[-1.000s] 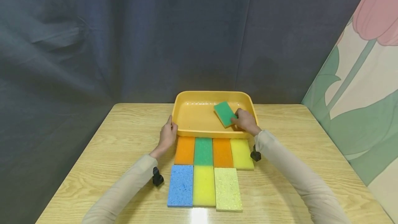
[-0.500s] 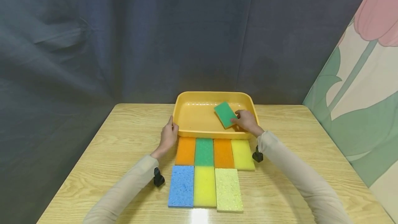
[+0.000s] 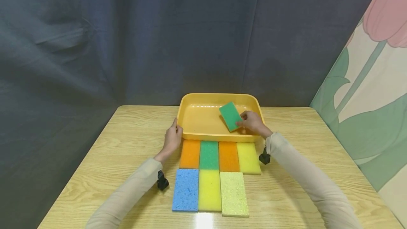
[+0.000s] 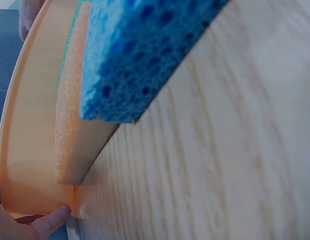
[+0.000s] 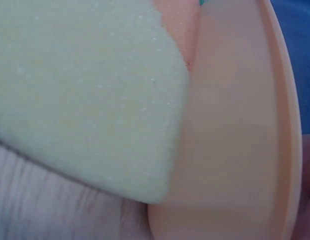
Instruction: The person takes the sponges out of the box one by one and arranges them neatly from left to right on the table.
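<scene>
In the head view, a green scouring sponge with a yellowish edge is tilted inside a yellow plastic tray. My right hand reaches over the tray's front right rim and pinches the sponge's near right corner. My left hand grips the tray's front left corner; the left wrist view has its thumb against the outer wall. Flat sponges lie in rows before the tray, among them an orange one, a green one and a blue one. In the right wrist view the held sponge is hidden.
Another orange sponge, a yellow one, a second yellow one and a pale yellow speckled one complete the rows. A dark curtain hangs behind the wooden table. A flower-patterned wall borders the right side.
The green sponge's far end has risen slightly, with my right hand still pinching its corner. My left hand and the tray have stayed put.
</scene>
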Action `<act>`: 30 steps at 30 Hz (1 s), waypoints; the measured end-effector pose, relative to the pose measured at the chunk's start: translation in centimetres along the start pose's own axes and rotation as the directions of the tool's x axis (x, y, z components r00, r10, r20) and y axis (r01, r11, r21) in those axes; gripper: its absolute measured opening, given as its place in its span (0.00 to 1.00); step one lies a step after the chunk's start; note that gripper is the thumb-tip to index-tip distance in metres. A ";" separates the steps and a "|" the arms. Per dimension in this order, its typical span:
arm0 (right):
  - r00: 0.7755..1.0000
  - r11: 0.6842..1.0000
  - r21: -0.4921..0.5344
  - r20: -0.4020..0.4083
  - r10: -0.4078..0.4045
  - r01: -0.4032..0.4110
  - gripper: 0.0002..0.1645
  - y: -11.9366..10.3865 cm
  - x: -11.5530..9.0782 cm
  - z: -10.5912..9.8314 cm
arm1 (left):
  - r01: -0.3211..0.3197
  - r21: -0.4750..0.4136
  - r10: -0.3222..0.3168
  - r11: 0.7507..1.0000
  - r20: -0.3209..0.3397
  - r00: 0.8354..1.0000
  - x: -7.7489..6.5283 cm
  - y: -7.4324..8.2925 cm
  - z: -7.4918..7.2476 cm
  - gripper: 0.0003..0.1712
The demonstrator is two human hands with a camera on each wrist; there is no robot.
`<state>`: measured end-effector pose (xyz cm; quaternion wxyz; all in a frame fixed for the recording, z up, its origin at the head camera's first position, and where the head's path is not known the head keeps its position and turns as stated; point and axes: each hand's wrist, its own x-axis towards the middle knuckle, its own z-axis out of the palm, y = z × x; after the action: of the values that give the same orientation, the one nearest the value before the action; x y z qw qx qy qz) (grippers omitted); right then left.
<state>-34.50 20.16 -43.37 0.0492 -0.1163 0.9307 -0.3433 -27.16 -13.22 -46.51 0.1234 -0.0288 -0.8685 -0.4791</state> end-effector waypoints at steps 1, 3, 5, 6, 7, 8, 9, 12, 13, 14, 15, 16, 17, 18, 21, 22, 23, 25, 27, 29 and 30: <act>1.000 1.000 0.002 0.000 0.000 0.000 0.31 -0.1 -0.1 -0.1 | 0.000 -0.001 0.000 1.000 0.001 1.000 0.0 0.0 0.0 0.31; 1.000 1.000 0.001 0.000 -0.003 0.003 0.30 -0.2 -0.2 -0.2 | 0.005 -0.002 -0.005 1.000 -0.002 1.000 0.0 0.0 0.0 0.31; 1.000 1.000 0.001 0.000 -0.009 0.009 0.29 -0.2 -0.2 -0.2 | 0.009 0.000 -0.009 1.000 -0.006 1.000 0.0 0.1 0.0 0.31; 1.000 1.000 -0.001 0.000 -0.013 0.013 0.28 -0.3 -0.3 -0.2 | 0.011 0.002 -0.011 1.000 -0.007 1.000 0.0 0.1 0.0 0.31; 1.000 1.000 -0.002 0.002 -0.017 0.017 0.28 -0.3 -0.3 -0.2 | 0.013 0.004 -0.013 1.000 -0.006 1.000 0.0 0.1 0.0 0.31; 1.000 1.000 -0.004 0.001 -0.020 0.020 0.28 -0.3 -0.4 -0.2 | 0.016 0.007 -0.016 1.000 -0.006 1.000 0.0 0.1 0.0 0.31; 1.000 1.000 -0.004 0.001 -0.021 0.021 0.27 -0.4 -0.4 -0.3 | 0.018 0.009 -0.018 1.000 -0.006 1.000 0.0 0.1 0.0 0.31; 1.000 1.000 0.003 0.004 -0.014 0.014 0.27 -0.5 -0.6 -0.4 | 0.022 0.009 -0.022 1.000 -0.003 1.000 0.0 0.1 -0.1 0.31; 1.000 1.000 0.007 0.004 -0.011 0.011 0.27 -0.6 -0.7 -0.5 | 0.019 0.007 -0.019 1.000 -0.004 1.000 0.0 0.1 -0.1 0.31; 1.000 1.000 0.009 0.001 -0.007 0.007 0.27 -0.7 -0.8 -0.6 | 0.017 0.006 -0.017 1.000 -0.005 1.000 0.0 0.1 -0.1 0.31; 1.000 1.000 0.009 -0.003 -0.006 0.006 0.27 -0.8 -0.8 -0.7 | 0.011 0.005 -0.011 1.000 -0.005 1.000 0.0 0.0 -0.1 0.31; 1.000 1.000 0.005 -0.007 -0.006 0.006 0.27 -0.9 -0.9 -0.9 | 0.004 0.005 -0.004 1.000 -0.005 1.000 0.0 0.0 0.0 0.31; 1.000 1.000 0.003 -0.012 -0.006 0.006 0.26 -1.0 -1.1 -1.1 | -0.001 0.005 0.001 1.000 -0.007 1.000 0.0 -0.1 0.0 0.31; 1.000 1.000 -0.001 -0.020 -0.006 0.006 0.26 -1.1 -1.2 -1.2 | -0.006 0.004 0.006 1.000 -0.009 1.000 0.1 -0.1 0.1 0.31; 0.999 1.000 -0.022 -0.035 -0.017 0.016 0.24 -1.4 -1.5 -1.7 | -0.013 0.004 0.013 1.000 -0.012 1.000 0.0 -0.2 0.2 0.31; 0.999 1.000 -0.026 -0.037 -0.018 0.017 0.23 -1.4 -1.6 -1.8 | -0.014 0.003 0.014 1.000 -0.011 1.000 0.0 -0.2 0.2 0.31; 0.999 0.999 -0.031 -0.038 -0.021 0.020 0.22 -1.4 -1.7 -1.9 | -0.012 0.001 0.012 1.000 -0.011 1.000 0.0 -0.2 0.2 0.31; 0.999 0.999 -0.045 -0.039 -0.030 0.029 0.21 -1.4 -1.8 -2.1 | -0.013 0.000 0.013 1.000 -0.007 1.000 0.0 -0.2 0.2 0.31; 0.998 0.998 -0.056 -0.042 -0.037 0.035 0.19 -1.4 -1.9 -2.3 | -0.015 -0.003 0.015 1.000 -0.006 1.000 0.1 -0.2 0.2 0.31; 0.998 0.996 -0.072 -0.044 -0.048 0.045 0.18 -1.4 -2.0 -2.4 | -0.018 -0.003 0.018 1.000 -0.006 1.000 0.1 -0.2 0.1 0.31; 0.998 0.996 -0.077 -0.049 -0.051 0.047 0.17 -1.4 -2.0 -2.5 | -0.022 -0.004 0.022 1.000 -0.006 1.000 0.1 -0.2 0.1 0.31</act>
<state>-32.71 21.24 -40.53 0.0127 -0.1320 0.9409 -0.3116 -27.30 -13.25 -46.74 0.1309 -0.0372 -0.8668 -0.4797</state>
